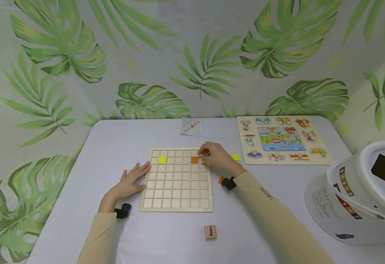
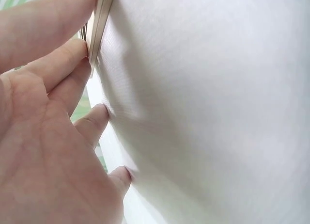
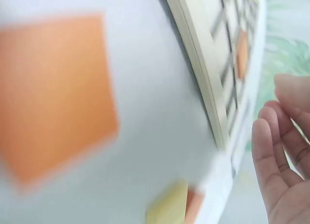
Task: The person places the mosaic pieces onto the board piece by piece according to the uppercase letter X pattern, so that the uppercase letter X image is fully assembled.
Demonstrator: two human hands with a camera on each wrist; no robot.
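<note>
A wooden grid board [image 1: 176, 183] lies flat on the table. In its second row from the far edge sit a yellow tile [image 1: 162, 160] towards the left and an orange tile [image 1: 194, 159] towards the right. My left hand [image 1: 129, 183] rests on the table with fingers spread, fingertips and thumb touching the board's left edge. Over the board's far right corner, my right hand [image 1: 215, 156] hovers beside the orange tile, fingers loosely bent; the right wrist view shows nothing between them. Right of the board lie a loose yellow tile [image 1: 236, 157] and a loose orange tile [image 3: 58, 98], partly hidden in the head view.
Behind the board lies a small card [image 1: 192, 127] with a coloured grid pattern. A picture puzzle board [image 1: 251, 159] is at the back right, and a white bucket [image 1: 324, 223] stands at the right. Near the front sits a wooden letter block [image 1: 210, 232].
</note>
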